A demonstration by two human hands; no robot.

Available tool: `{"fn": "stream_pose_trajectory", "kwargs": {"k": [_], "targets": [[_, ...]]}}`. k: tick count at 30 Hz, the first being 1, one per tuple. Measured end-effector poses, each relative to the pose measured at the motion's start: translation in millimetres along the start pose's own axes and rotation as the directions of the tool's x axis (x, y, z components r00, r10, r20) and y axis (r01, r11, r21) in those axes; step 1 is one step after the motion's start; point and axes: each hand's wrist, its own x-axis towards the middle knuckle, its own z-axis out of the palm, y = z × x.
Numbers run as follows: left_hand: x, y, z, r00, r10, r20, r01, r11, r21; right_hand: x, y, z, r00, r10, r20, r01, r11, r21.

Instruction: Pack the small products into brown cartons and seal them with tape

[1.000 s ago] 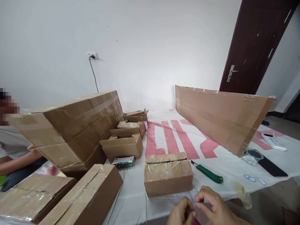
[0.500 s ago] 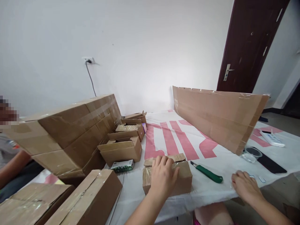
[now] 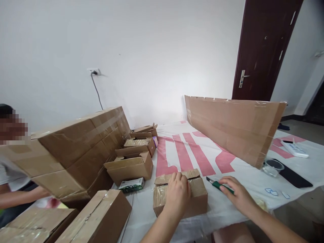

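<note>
A small cardboard box, its top flaps taped and slightly parted, sits near the front of the table. My left hand lies over its top, fingers curled at the seam and gripping it. To the right of the box is a green utility knife with its dark blade end pointing left toward the box. My right hand closes around the knife's handle, thumb and fingers partly covering it. The knife looks level with the cloth; whether it is lifted cannot be made out.
Open small boxes and a green-white packet stand left of centre. Large stacked cartons and a long box fill the left, where a person sits. A cardboard panel, clear cup and black phone-like slab are right.
My right hand has moved left from the table's edge and taken hold of the utility knife. My left hand stays on the box, its fingers more curled and drawn together.
</note>
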Motion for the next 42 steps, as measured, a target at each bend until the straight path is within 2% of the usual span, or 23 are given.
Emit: {"fn": "stream_pose_trajectory", "kwargs": {"k": [4, 6, 9, 13, 15, 18, 20, 22, 25, 28, 31, 34, 37, 39, 42], "targets": [[-2, -3, 2, 0.996, 0.033, -0.087, -0.028, 0.998, 0.056, 12, -45, 41, 0.998, -0.047, 0.049, 0.039, 0.987, 0.154], [-5, -11, -2, 0.993, 0.025, -0.117, -0.015, 0.997, 0.082, 10, -52, 57, 0.997, -0.066, 0.044, 0.057, 0.983, 0.174], [-13, -30, -11, 0.991, 0.001, -0.136, 0.015, 0.993, 0.12, 1, -47, 73, 0.991, -0.094, 0.09, 0.076, 0.979, 0.188], [-27, -55, -15, 0.973, -0.072, -0.22, 0.103, 0.986, 0.13, -12, -34, 79, 0.973, -0.029, 0.23, -0.03, 0.969, 0.246], [-33, -58, -12, 0.969, -0.07, -0.235, 0.101, 0.987, 0.123, -14, -36, 79, 0.977, 0.002, 0.211, -0.066, 0.954, 0.293], [-38, -53, -6, 0.979, -0.02, -0.205, 0.045, 0.992, 0.115, -7, -50, 79, 0.992, -0.049, 0.12, 0.005, 0.939, 0.343], [-39, -48, -4, 0.981, -0.006, -0.194, 0.027, 0.994, 0.103, -1, -64, 81, 0.989, -0.093, 0.111, 0.046, 0.928, 0.369], [-39, -47, -4, 0.983, -0.013, -0.185, 0.028, 0.997, 0.077, 4, -76, 84, 0.99, -0.084, 0.113, 0.033, 0.919, 0.393], [-41, -53, -6, 0.981, -0.065, -0.185, 0.072, 0.997, 0.03, 8, -84, 89, 0.993, -0.019, 0.113, -0.03, 0.91, 0.414], [-43, -62, -9, 0.965, -0.149, -0.218, 0.142, 0.989, -0.048, 10, -84, 90, 0.987, -0.002, 0.162, -0.064, 0.912, 0.406], [-47, -70, -14, 0.931, -0.276, -0.238, 0.234, 0.954, -0.189, 10, -85, 87, 0.977, -0.008, 0.213, -0.079, 0.915, 0.395], [-53, -75, -18, 0.88, -0.408, -0.241, 0.306, 0.878, -0.368, 11, -88, 83, 0.977, -0.012, 0.215, -0.074, 0.918, 0.389], [-60, -78, -19, 0.784, -0.592, -0.184, 0.4, 0.71, -0.58, 11, -90, 81, 0.977, -0.024, 0.212, -0.064, 0.916, 0.397], [-64, -80, -17, 0.727, -0.675, -0.13, 0.438, 0.6, -0.669, 11, -91, 80, 0.976, -0.022, 0.215, -0.067, 0.916, 0.396], [-66, -83, -15, 0.689, -0.721, -0.071, 0.452, 0.504, -0.736, 10, -90, 80, 0.975, -0.013, 0.222, -0.077, 0.918, 0.389]]}}
